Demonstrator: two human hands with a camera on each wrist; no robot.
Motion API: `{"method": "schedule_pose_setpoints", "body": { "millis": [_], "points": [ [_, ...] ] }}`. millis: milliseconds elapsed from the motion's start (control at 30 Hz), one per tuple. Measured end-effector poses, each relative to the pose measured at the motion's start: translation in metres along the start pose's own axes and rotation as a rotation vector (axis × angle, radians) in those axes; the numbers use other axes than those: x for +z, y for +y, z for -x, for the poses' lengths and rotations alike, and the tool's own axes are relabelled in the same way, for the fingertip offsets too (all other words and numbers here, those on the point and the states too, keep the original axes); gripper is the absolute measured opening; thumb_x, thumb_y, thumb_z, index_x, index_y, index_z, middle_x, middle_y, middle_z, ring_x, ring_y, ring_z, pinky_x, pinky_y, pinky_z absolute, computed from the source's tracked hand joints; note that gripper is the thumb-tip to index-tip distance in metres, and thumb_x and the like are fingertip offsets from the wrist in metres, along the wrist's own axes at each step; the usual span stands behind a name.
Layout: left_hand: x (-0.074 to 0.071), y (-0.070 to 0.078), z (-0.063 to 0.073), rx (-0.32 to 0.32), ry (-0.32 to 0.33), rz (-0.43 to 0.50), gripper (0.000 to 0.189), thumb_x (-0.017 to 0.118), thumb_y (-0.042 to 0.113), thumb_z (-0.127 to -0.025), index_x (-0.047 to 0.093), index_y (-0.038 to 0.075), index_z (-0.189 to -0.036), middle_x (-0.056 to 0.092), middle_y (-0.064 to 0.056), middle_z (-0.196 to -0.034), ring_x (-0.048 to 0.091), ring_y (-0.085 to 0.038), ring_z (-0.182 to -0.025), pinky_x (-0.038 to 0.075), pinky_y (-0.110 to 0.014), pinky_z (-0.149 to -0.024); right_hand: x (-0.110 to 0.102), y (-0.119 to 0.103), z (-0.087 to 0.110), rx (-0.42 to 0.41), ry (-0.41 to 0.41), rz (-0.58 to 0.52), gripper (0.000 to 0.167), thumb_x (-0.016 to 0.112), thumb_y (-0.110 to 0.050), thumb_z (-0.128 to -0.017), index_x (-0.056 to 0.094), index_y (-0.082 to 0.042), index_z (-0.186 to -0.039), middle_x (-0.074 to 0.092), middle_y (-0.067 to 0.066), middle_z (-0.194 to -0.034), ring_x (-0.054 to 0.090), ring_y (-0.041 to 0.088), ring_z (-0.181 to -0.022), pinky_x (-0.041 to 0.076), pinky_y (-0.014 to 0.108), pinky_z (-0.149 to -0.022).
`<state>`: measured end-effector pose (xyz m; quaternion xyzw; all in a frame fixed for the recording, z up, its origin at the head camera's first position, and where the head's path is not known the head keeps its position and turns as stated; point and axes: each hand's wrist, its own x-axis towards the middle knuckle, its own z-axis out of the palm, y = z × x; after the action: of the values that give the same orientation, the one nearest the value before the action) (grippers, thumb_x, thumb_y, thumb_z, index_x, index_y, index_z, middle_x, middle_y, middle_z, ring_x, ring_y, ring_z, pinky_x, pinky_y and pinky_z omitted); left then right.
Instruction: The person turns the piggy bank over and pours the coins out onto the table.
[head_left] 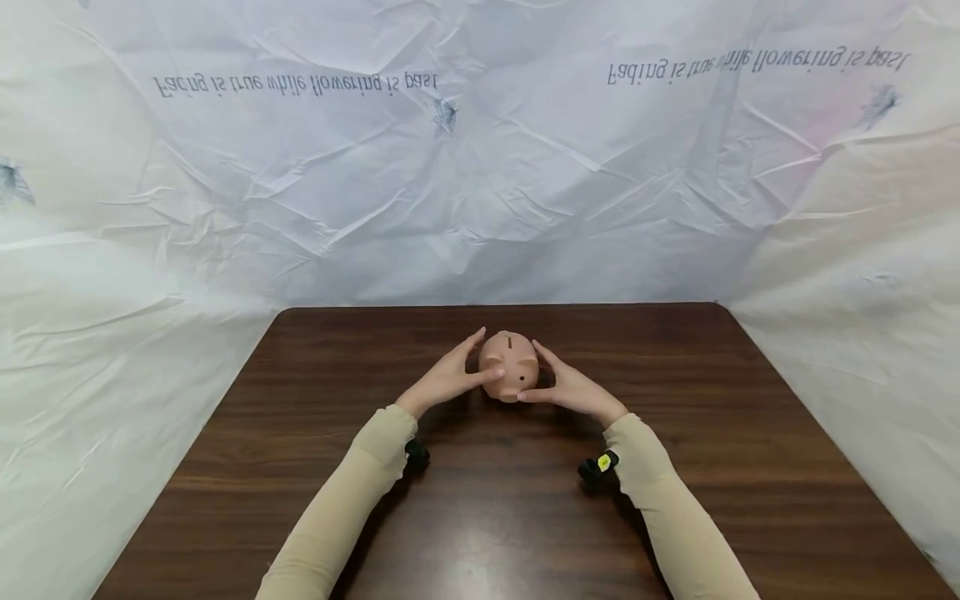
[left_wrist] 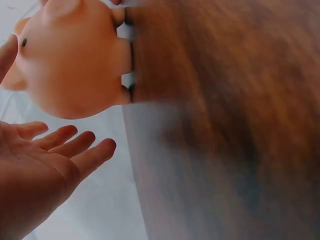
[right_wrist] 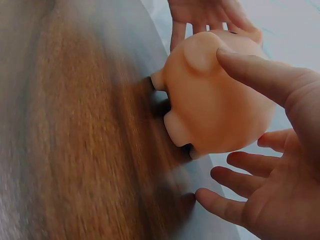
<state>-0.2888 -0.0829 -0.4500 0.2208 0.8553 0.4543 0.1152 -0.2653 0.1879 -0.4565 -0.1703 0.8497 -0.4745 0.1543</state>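
The piggy bank [head_left: 514, 358] appears to stand upright on the counter [head_left: 675, 367], at 12 o'clock from the counter's centre, near the far edge. Its coin slot [head_left: 510, 342] lies at 12 o'clock on the body, the snout [right_wrist: 197, 52] at 6 o'clock, and the one eye [head_left: 522, 378] that shows in the head view at 4 o'clock.

The left hand [head_left: 442, 381] is placed at 9 o'clock and the right hand [head_left: 576, 390] at 3 o'clock. Both are unclenched around the body, fingers extended and spread. The right thumb overlaps the snout; firm contact by the left thumb cannot be confirmed.

Caution: uneven pressure from the two sides could rotate or tip the rounded body on its short feet [right_wrist: 177, 131]. If it is raised with this loose hold, the smooth surface could slip. A push toward 12 o'clock could bring it to the far edge.

Markings: none is legible on the piggy bank. The backdrop sheet [head_left: 480, 208] carries inverted print at 11 and 1 o'clock: "Fading is true while flowering is past."
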Motion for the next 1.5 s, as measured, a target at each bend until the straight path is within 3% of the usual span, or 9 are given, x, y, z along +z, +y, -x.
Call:
{"method": "schedule_pose_setpoints", "body": {
  "millis": [267,500,733,1000,1200,1367,1500],
  "points": [
    [0.004,-0.004,0.0,0.008,-0.033,0.062,0.096,0.069,0.058,-0.091,0.016,0.023,-0.163,0.032,-0.003,-0.161,0.034,-0.022,-0.146,0.036,-0.052,-0.115,0.001,-0.002,0.0,-0.029,-0.008,-0.028,0.114,0.082,-0.04,-0.086,0.0,-0.021,-0.164,0.018,0.012,-0.166,0.026,0.034,-0.149,0.037,0.059,-0.111],
    [0.002,-0.008,0.002,0.008,-0.057,0.096,0.096,0.072,0.052,-0.091,0.016,0.024,-0.163,0.03,-0.003,-0.162,0.034,-0.022,-0.146,0.039,-0.05,-0.112,0.005,-0.002,-0.002,-0.045,0.017,0.011,0.114,0.083,-0.038,-0.085,0.002,-0.019,-0.164,0.022,0.013,-0.164,0.027,0.033,-0.149,0.033,0.06,-0.113],
    [-0.001,-0.006,-0.001,0.027,-0.027,0.077,0.097,0.075,0.052,-0.088,0.022,0.018,-0.162,0.041,-0.005,-0.156,0.044,-0.022,-0.139,0.048,-0.045,-0.105,0.005,-0.006,-0.001,-0.032,0.04,0.013,0.115,0.084,-0.043,-0.083,0.006,-0.017,-0.164,0.026,0.014,-0.163,0.032,0.034,-0.147,0.038,0.058,-0.111],
    [-0.017,0.024,0.0,0.058,0.058,0.069,0.095,0.074,0.06,-0.086,0.03,0.021,-0.16,0.048,-0.003,-0.149,0.05,-0.022,-0.132,0.051,-0.047,-0.1,-0.01,-0.028,0.002,-0.094,0.071,-0.163,0.11,0.085,-0.032,-0.084,0.011,-0.021,-0.164,0.031,0.012,-0.161,0.042,0.031,-0.141,0.045,0.05,-0.108],
    [-0.034,0.047,0.0,0.125,0.091,0.084,0.091,0.074,0.056,-0.088,0.031,0.021,-0.16,0.047,-0.001,-0.15,0.051,-0.02,-0.131,0.052,-0.045,-0.098,-0.024,-0.052,0.005,-0.175,0.089,-0.191,0.105,0.084,-0.028,-0.086,0.012,-0.026,-0.163,0.031,0.01,-0.161,0.041,0.029,-0.142,0.046,0.046,-0.107],
    [-0.041,0.055,0.003,0.138,0.08,0.103,0.09,0.073,0.055,-0.089,0.031,0.02,-0.16,0.046,0.001,-0.151,0.052,-0.019,-0.13,0.052,-0.044,-0.099,-0.025,-0.062,0.009,-0.185,0.088,-0.213,0.102,0.083,-0.028,-0.087,0.014,-0.028,-0.163,0.029,0.008,-0.162,0.037,0.028,-0.145,0.046,0.047,-0.108],
    [-0.046,0.059,0.006,0.11,0.111,0.063,0.085,0.069,0.063,-0.088,0.039,0.022,-0.156,0.048,0.002,-0.149,0.052,-0.019,-0.131,0.051,-0.045,-0.1,-0.024,-0.068,0.013,-0.188,0.087,-0.262,0.093,0.079,-0.028,-0.091,0.019,-0.033,-0.162,0.031,0.006,-0.16,0.038,0.028,-0.144,0.047,0.047,-0.107]
  ]
}}
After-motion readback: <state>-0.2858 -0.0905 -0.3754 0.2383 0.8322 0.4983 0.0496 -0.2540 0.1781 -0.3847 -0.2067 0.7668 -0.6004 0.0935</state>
